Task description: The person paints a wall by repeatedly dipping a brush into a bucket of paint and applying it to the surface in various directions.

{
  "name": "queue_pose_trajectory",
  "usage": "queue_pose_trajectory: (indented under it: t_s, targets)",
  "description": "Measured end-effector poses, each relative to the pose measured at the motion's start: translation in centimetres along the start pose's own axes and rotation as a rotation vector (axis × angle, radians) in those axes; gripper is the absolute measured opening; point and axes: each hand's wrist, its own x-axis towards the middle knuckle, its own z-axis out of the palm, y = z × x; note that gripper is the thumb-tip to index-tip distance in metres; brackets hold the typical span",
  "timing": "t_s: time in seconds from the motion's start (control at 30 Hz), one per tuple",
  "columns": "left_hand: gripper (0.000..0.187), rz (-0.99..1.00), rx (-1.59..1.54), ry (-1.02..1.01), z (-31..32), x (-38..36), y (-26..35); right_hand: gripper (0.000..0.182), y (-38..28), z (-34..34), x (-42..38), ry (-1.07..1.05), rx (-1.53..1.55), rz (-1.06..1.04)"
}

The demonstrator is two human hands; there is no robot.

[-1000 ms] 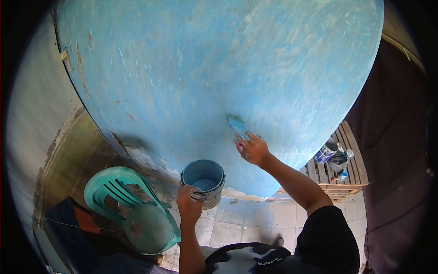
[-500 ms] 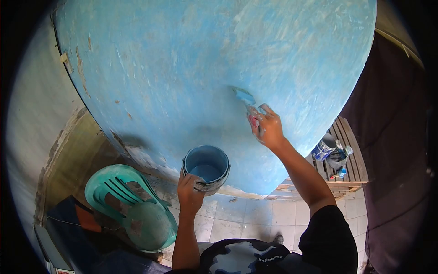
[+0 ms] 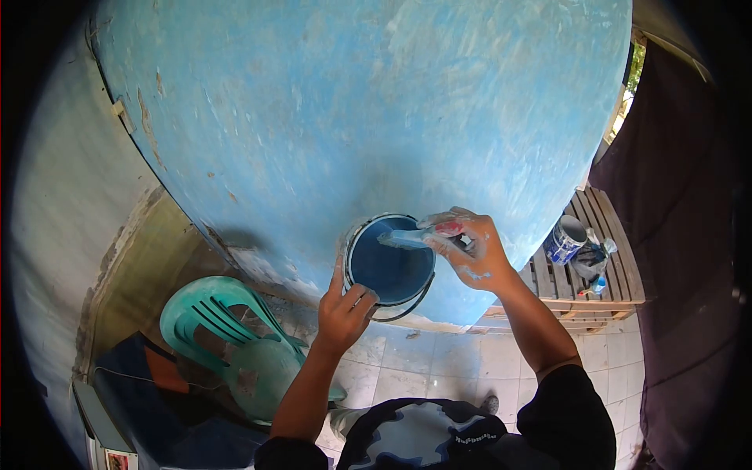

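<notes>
A bucket (image 3: 392,278) with blue paint inside is tilted up near the wall, and my left hand (image 3: 346,312) grips its left side by the rim. Paint-smeared, my right hand (image 3: 474,249) is closed around the handle of a paintbrush (image 3: 403,238). The brush lies over the bucket's mouth with its bristles pointing left, inside the rim in this view. Behind both hands rises the wall (image 3: 313,117), coated in patchy light blue with a few chipped spots on its left part.
A green plastic chair (image 3: 262,380) stands at the lower left beside dark blue covered items (image 3: 168,415). On the right, a slatted wooden pallet (image 3: 540,278) bears a paint can (image 3: 565,239) and a plastic bag (image 3: 589,261). Dark cloth (image 3: 677,235) hangs at far right above the tiled floor.
My right hand has brought the paintbrush down from the wall to the bucket's mouth. My left hand has raised the bucket slightly and moved it right, tilting it toward the brush.
</notes>
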Motion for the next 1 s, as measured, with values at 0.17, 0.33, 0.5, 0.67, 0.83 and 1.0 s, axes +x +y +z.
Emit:
queue_pose_trajectory:
  t_s: [0.17, 0.33, 0.5, 0.67, 0.83, 1.0]
  targets:
    - [0.017, 0.107, 0.083, 0.032, 0.0, 0.4, 0.7, 0.023, 1.2, 1.1, -1.2, -0.219, -0.264, -0.095]
    - [0.015, 0.134, 0.095, 0.015, -0.3, 0.9, 1.3, 0.028, 2.2, 2.1, -1.8, -0.318, -0.311, -0.123]
    - [0.014, 0.196, 0.109, 0.011, -0.3, 1.7, 1.7, 0.029, 2.4, 1.7, -1.6, -0.361, -0.344, -0.118]
    - [0.016, 0.158, 0.092, -0.012, 0.3, 2.2, 2.1, 0.029, 2.3, 0.7, -2.0, -0.386, -0.311, -0.093]
    - [0.026, -0.033, -0.04, 0.044, 2.3, 2.5, 2.4, 0.024, 3.5, 0.5, -5.3, 0.246, -0.076, -0.059]
    - [0.036, -0.217, -0.227, 0.119, 4.4, 2.6, 3.5, 0.017, 4.4, 2.1, -8.5, 0.609, 0.208, 0.264]
